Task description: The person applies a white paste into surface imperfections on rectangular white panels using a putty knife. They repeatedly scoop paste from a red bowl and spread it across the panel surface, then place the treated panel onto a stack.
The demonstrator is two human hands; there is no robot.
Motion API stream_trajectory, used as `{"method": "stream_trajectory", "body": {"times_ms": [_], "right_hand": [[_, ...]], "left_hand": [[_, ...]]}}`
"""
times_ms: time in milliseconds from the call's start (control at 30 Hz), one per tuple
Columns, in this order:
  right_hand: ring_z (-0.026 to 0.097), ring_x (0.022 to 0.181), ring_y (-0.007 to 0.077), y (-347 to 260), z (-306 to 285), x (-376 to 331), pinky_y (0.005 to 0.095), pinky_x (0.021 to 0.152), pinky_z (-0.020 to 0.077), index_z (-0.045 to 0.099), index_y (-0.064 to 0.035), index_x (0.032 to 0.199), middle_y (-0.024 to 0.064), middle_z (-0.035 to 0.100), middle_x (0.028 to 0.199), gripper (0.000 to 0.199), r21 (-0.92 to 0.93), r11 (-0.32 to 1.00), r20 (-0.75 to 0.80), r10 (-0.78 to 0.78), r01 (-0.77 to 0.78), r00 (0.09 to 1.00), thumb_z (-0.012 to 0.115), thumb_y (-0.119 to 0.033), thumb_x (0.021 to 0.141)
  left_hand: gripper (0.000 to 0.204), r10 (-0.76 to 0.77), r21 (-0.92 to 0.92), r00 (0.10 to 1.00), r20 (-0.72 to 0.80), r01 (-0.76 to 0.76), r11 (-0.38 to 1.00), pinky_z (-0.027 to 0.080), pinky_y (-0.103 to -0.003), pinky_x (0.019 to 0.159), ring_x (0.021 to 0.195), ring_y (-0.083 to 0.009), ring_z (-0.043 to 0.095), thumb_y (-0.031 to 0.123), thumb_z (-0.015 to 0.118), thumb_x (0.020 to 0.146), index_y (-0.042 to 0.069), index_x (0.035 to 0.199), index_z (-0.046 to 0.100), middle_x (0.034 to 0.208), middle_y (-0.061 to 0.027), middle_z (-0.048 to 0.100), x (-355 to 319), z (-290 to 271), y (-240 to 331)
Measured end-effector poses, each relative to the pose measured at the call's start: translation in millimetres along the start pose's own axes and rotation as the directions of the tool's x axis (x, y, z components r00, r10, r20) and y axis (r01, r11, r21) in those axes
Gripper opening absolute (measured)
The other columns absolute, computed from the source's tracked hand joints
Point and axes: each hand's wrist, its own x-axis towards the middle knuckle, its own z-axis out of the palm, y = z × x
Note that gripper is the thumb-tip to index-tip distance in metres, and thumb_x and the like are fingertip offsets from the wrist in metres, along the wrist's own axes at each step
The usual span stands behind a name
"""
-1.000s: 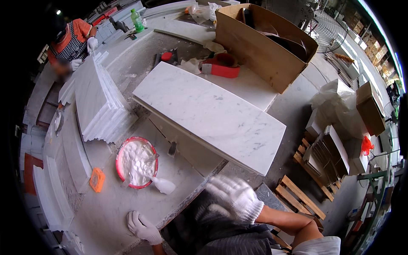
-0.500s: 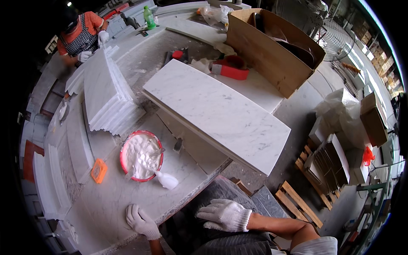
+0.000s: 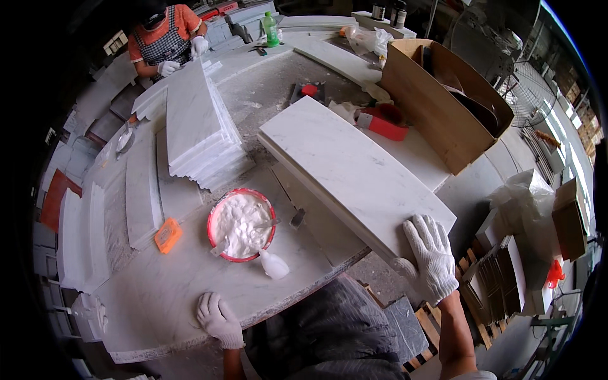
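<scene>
Left of centre, a red-rimmed bowl is full of thick white paste, heaped and stirred, with a scraper lying in it at the right; a small white squeeze bottle leans against its lower rim; in the upper right, an open cardboard box holds dark, curved pieces; a green bottle stands upright at top centre.

The hands, both in white knit gloves, are well apart; the right hand lies spread on the near end of the pale marble slab, right of centre, fingers on its top and thumb by its front edge; the left hand, at lower left, rests on the worktable near its edge, fingers loosely bent and close together, nothing visible in its grasp.
</scene>
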Motion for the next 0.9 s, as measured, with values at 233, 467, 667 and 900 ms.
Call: {"method": "stream_trajectory", "body": {"times_ms": [233,467,667,900], "right_hand": [[0.034,0.142,0.0424,42.6,4.0,30.6,0.0514,0.119,0.0225,0.043,-0.0017,0.145,0.0245,0.040,0.150,0.076,-0.060,0.998,0.011,-0.020,0.020,1.000,0.058,-0.054,0.092],[0.033,0.142,0.0428,49.2,13.4,89.7,0.0495,0.119,0.0244,0.040,0.0017,0.146,0.0252,0.038,0.151,0.082,-0.067,0.992,0.009,-0.104,0.104,0.995,0.056,-0.059,0.092],[0.035,0.141,0.0404,35.5,24.9,151.1,0.0456,0.117,0.0290,0.040,0.0024,0.145,0.0246,0.038,0.152,0.079,-0.027,0.985,-0.012,-0.168,0.168,0.986,0.052,-0.058,0.095],[0.037,0.140,0.0393,11.8,56.1,211.0,0.0463,0.116,0.0294,0.043,0.0012,0.143,0.0214,0.041,0.151,0.070,-0.076,0.978,-0.137,-0.203,0.194,0.970,0.049,-0.052,0.097]], "left_hand": [[0.017,0.003,0.021,1.000,-0.025,-0.002,1.000,0.043,-0.049,0.098,0.110,-0.0350,0.059,0.015,0.057,0.093,0.005,0.103,0.065,0.113,-0.0136,0.064,-3.9,4.2,-6.5],[0.017,0.001,0.009,0.999,-0.032,-0.001,1.000,0.043,-0.049,0.096,0.110,-0.0353,0.059,0.016,0.058,0.093,0.005,0.102,0.066,0.113,-0.0135,0.063,-1.8,3.7,-1.7],[0.018,-0.022,0.036,1.000,-0.020,0.022,0.999,0.043,-0.048,0.096,0.110,-0.0345,0.059,0.016,0.059,0.092,0.005,0.103,0.066,0.114,-0.0124,0.063,-4.7,2.7,-5.7],[0.017,-0.039,-0.013,0.999,-0.024,0.038,0.999,0.043,-0.047,0.097,0.112,-0.0332,0.058,0.015,0.058,0.092,0.006,0.105,0.066,0.115,-0.0112,0.063,0.2,-1.2,1.0]]}}
